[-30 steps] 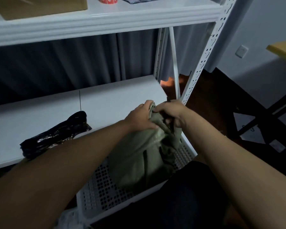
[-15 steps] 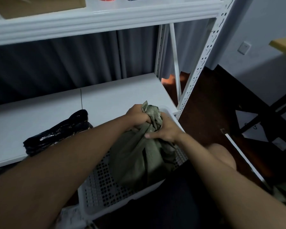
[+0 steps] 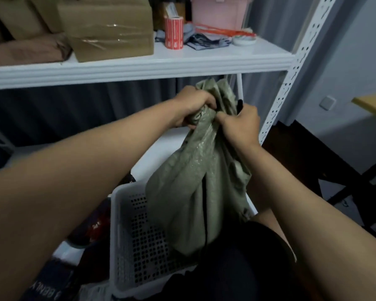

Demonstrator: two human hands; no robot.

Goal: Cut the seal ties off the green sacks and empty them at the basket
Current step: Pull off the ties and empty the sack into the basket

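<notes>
A green woven sack point(image 3: 195, 192) hangs by its bunched neck, its body sagging down over the white perforated basket point(image 3: 126, 253). My left hand point(image 3: 193, 109) grips the neck from the left. My right hand point(image 3: 240, 124) grips it from the right, thumb pressed on the gathered fabric. A thin dark thing sticks up just above my right hand; I cannot tell what it is. The sack's mouth flares above both hands. No seal tie shows.
A white metal shelf rack point(image 3: 291, 68) stands in front, its upper shelf holding cardboard boxes point(image 3: 109, 29), a red label roll point(image 3: 174, 32) and a pink box point(image 3: 217, 11). Dark packages lie left of the basket point(image 3: 89, 231). A yellow-topped table point(image 3: 371, 104) stands at the right.
Both hands have lifted the sack by its neck, from resting in the basket up to just below the upper shelf. The camera has tilted upward and the upper shelf's contents came into view.
</notes>
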